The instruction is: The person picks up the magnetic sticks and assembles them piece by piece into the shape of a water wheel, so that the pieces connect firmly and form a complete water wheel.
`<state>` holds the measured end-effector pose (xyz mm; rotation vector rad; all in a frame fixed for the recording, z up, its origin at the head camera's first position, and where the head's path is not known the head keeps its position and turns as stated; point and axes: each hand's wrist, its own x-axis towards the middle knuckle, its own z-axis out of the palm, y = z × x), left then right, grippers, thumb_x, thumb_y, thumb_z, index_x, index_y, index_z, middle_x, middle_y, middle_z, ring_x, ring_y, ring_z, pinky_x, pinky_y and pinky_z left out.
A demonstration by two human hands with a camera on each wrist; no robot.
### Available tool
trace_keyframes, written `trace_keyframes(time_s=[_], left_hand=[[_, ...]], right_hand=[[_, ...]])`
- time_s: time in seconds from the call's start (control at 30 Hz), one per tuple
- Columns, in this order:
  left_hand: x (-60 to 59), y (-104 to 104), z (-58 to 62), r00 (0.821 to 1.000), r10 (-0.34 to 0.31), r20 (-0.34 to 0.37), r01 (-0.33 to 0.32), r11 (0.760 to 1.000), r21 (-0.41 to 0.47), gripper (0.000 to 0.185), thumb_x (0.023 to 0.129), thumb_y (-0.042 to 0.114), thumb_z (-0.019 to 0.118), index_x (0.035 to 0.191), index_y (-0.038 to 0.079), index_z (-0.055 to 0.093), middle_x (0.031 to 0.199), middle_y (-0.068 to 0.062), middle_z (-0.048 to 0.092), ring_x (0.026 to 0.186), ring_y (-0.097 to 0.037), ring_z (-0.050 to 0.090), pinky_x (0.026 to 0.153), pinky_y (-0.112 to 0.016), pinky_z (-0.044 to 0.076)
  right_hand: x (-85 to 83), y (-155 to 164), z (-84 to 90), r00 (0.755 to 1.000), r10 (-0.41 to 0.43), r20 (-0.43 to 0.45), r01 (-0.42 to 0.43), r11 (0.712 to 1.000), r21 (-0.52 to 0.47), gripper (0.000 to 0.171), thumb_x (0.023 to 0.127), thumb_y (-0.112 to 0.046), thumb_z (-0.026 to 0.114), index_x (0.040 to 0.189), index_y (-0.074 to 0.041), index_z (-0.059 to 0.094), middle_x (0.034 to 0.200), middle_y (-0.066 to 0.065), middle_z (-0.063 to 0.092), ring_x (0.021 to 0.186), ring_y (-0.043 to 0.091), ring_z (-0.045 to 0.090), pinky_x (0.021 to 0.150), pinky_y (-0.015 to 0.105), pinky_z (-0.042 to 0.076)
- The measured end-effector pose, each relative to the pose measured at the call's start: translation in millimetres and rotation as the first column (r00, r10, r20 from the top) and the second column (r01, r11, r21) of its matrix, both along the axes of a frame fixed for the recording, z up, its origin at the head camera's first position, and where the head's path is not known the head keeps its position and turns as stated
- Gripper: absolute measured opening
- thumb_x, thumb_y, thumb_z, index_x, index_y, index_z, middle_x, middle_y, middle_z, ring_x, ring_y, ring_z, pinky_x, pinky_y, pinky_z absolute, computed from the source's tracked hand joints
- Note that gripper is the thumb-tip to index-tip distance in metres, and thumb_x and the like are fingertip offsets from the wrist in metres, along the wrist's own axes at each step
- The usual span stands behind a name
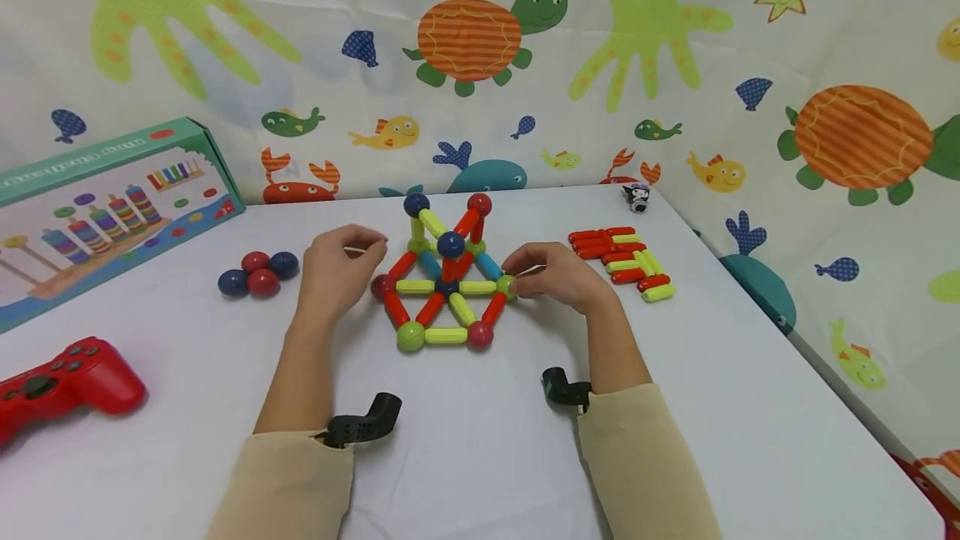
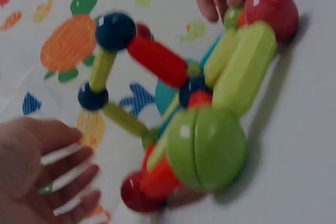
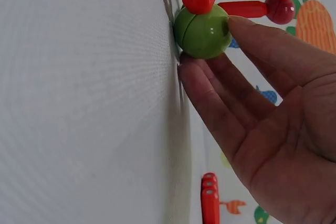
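A frame of red, yellow and blue rods [image 1: 477,287] joined by coloured balls stands at the middle of the table, with a navy ball [image 1: 451,245] raised at its front. My right hand [image 1: 558,273] pinches the green ball [image 3: 203,32] at the frame's right corner between thumb and fingers. Beside the dark red ball [image 1: 382,287] on the left corner hovers my left hand [image 1: 333,269], apart from the frame, its fingers loosely bent around nothing. In the left wrist view, a front green ball [image 2: 207,148] looms large.
Loose red and yellow rods [image 1: 622,261] lie to the right, a small figurine [image 1: 637,197] behind them. Several loose balls [image 1: 262,282] sit at the left. Further left are a toy box [image 1: 112,215] and a red game controller [image 1: 82,377]. A patterned cloth [image 1: 480,140] hangs behind the table.
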<state>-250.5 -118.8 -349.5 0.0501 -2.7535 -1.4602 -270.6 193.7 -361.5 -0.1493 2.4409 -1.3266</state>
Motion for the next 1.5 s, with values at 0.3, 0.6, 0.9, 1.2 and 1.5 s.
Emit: trace_keyframes(time_s=[0.3, 0.6, 0.9, 1.2, 1.5], left_hand=[[14.0, 55.7, 17.8, 0.906, -0.188, -0.38, 0.179, 0.982, -0.061, 0.029, 0.097, 0.021, 0.073, 0.125, 0.013, 0.072, 0.126, -0.007, 0.065, 0.121, -0.025, 0.061, 0.098, -0.045, 0.059], [17.4, 64.3, 13.5, 0.897, -0.194, -0.398, 0.139, 0.977, -0.163, 0.026, 0.095, 0.016, 0.075, 0.121, 0.01, 0.074, 0.124, -0.01, 0.065, 0.121, -0.028, 0.06, 0.098, -0.044, 0.059], [14.7, 64.7, 12.1, 0.904, -0.187, -0.383, 0.174, 0.982, -0.069, 0.025, 0.096, 0.016, 0.075, 0.12, 0.009, 0.075, 0.123, -0.009, 0.065, 0.117, -0.026, 0.061, 0.094, -0.042, 0.06], [15.6, 62.0, 14.2, 0.918, -0.177, -0.354, 0.171, 0.984, -0.048, 0.026, 0.095, 0.018, 0.076, 0.121, 0.011, 0.075, 0.121, -0.008, 0.064, 0.111, -0.026, 0.061, 0.091, -0.041, 0.061], [15.4, 60.1, 13.5, 0.918, -0.185, -0.35, 0.187, 0.982, -0.029, 0.027, 0.095, 0.017, 0.076, 0.121, 0.011, 0.075, 0.12, -0.007, 0.064, 0.109, -0.025, 0.063, 0.091, -0.04, 0.061]], right_hand=[[2.0, -2.2, 3.2, 0.999, -0.034, -0.007, 0.034, 0.999, 0.012, 0.028, 0.094, -0.016, 0.074, 0.122, -0.016, 0.071, 0.126, 0.006, 0.067, 0.116, 0.026, 0.062, 0.098, 0.039, 0.057], [6.3, 7.6, 23.9, 0.996, -0.037, -0.075, 0.041, 0.998, 0.056, 0.032, 0.098, -0.019, 0.07, 0.129, -0.01, 0.067, 0.129, 0.008, 0.067, 0.114, 0.028, 0.066, 0.098, 0.042, 0.059], [17.7, 83.5, 50.6, 0.995, -0.047, -0.084, 0.069, 0.956, 0.287, 0.034, 0.097, -0.023, 0.071, 0.129, -0.012, 0.069, 0.132, 0.01, 0.065, 0.118, 0.033, 0.061, 0.101, 0.048, 0.055], [24.9, 137.8, 50.9, 0.995, -0.094, -0.036, 0.098, 0.841, 0.532, 0.031, 0.097, -0.015, 0.07, 0.126, -0.004, 0.069, 0.132, 0.024, 0.061, 0.126, 0.045, 0.049, 0.098, 0.056, 0.053], [25.4, 152.5, 44.2, 0.983, -0.175, 0.05, 0.116, 0.817, 0.564, 0.034, 0.095, -0.014, 0.072, 0.128, -0.005, 0.07, 0.139, 0.029, 0.055, 0.13, 0.049, 0.044, 0.099, 0.062, 0.051]])
